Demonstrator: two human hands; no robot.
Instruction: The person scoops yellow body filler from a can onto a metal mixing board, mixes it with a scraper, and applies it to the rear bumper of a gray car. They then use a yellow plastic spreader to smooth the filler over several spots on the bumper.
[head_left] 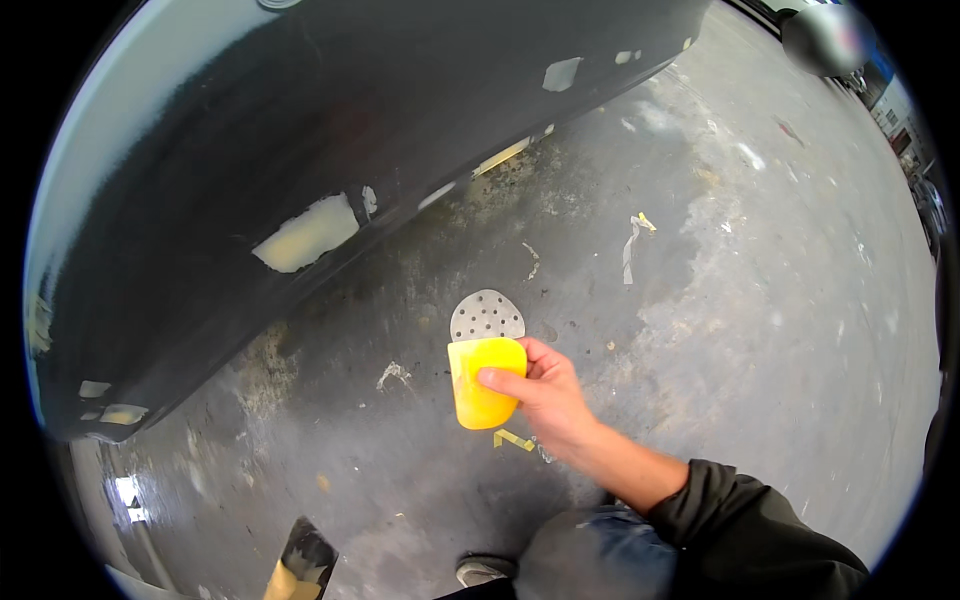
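My right hand (545,395) comes in from the lower right, with the thumb on the front face of a flat yellow pad (485,395) and the fingers behind it. The pad's lower corners are rounded, and a pale smear marks its left side. A grey perforated sanding disc (487,315) shows above its top edge; I cannot tell whether it is gripped with the pad or lies on the floor behind. A dark vehicle body panel (300,130) fills the upper left, apart from the hand. It carries pale filler patches, the largest patch (310,235) near its lower edge. My left hand is out of sight.
Scraps of yellow tape (513,440) and whitish tape (630,250) lie on the stained grey floor (780,330). At the lower left, a dark flat piece with beige smears (305,560) enters the picture. My knee (595,550) and shoe (485,571) are at the bottom.
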